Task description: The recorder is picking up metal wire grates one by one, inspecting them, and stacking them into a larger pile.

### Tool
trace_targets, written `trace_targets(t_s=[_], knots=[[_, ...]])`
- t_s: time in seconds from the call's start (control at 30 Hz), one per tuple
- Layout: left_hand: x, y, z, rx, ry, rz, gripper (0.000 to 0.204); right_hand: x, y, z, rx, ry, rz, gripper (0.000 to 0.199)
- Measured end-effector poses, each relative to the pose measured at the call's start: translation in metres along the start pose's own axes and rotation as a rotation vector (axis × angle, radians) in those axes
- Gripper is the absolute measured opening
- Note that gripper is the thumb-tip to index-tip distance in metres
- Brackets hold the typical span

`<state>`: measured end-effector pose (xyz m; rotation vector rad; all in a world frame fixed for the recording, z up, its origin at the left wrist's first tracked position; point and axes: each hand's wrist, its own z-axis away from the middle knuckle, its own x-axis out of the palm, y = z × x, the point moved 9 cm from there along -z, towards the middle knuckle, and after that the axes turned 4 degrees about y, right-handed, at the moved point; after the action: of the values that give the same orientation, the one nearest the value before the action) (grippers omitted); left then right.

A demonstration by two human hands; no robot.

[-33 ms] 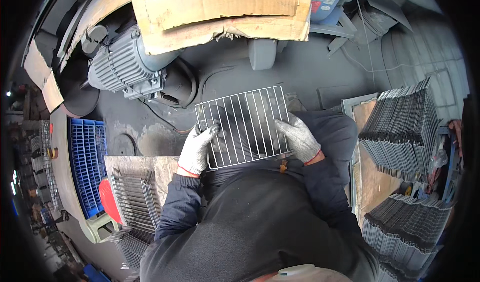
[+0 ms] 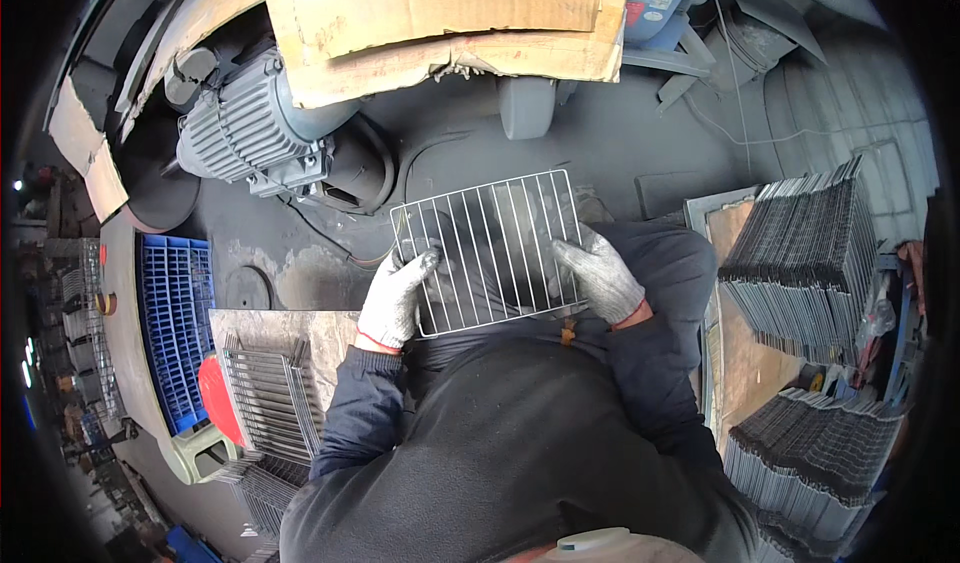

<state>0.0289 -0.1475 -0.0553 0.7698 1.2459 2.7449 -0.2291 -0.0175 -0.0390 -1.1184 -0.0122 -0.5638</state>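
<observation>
A rectangular wire rack (image 2: 490, 253) of thin pale metal bars is held up in front of my lap, its right side a little higher than its left. My left hand (image 2: 393, 301), in a whitish knit work glove, grips the left edge with the thumb over the near face. On the opposite edge, my right hand (image 2: 606, 281) in a matching glove holds the rack the same way. The fingers of both hands are partly behind the bars. Dark trousers and the floor show through between the wires.
Tall stacks of dark wire racks (image 2: 795, 263) stand at my right on a board. More racks (image 2: 265, 403) lean at the left, near a red round object (image 2: 220, 401) and a blue plastic crate (image 2: 177, 333). A grey motor (image 2: 250, 123) and cardboard (image 2: 440, 13) lie ahead.
The rack and my right hand have shifted very slightly to the right. Both hands keep their grip.
</observation>
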Motion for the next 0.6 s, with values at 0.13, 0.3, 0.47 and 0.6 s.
trace_targets(t_s=[0.13,0.3,0.47,0.6], knots=[[0.006,0.008,0.007,0.089,-0.067,-0.027,0.025,-0.005,-0.002,0.001,-0.008,-0.054,0.071,0.027],[0.012,0.020,0.010,0.151,-0.108,-0.106,0.026,-0.001,-0.010,0.007,-0.024,-0.050,0.155,0.026],[0.013,0.022,0.006,0.187,-0.143,-0.093,0.028,-0.006,-0.004,0.006,-0.020,-0.034,0.130,0.025],[0.018,0.024,0.002,0.083,-0.122,-0.130,0.033,-0.014,-0.003,-0.001,0.012,0.058,-0.046,0.027]])
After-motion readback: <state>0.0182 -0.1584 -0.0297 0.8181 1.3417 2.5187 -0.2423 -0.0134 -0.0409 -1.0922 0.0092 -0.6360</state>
